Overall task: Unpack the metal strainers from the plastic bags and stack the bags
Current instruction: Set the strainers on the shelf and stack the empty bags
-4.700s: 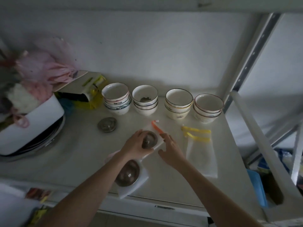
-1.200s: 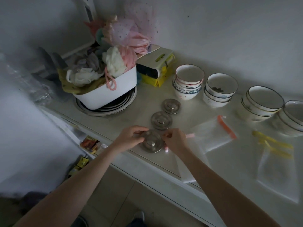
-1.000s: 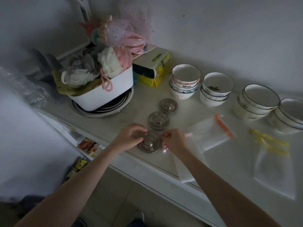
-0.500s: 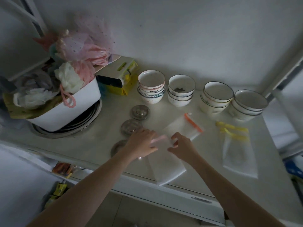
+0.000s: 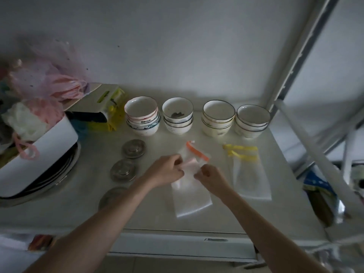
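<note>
Three round metal strainers (image 5: 134, 148) lie unpacked; left hand (image 5: 165, 170) and right hand (image 5: 209, 175), off the third strainer now, pinch the pink-zip clear plastic bag (image 5: 190, 196)

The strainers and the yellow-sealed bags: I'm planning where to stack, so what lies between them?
In the head view, both hands hold the pink-sealed bag there, with the orange-sealed bag just behind it.

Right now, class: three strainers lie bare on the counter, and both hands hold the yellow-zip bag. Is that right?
Not quite. The head view shows both hands, left and right, holding the pink-zip bag; the three strainers do lie bare.
</note>
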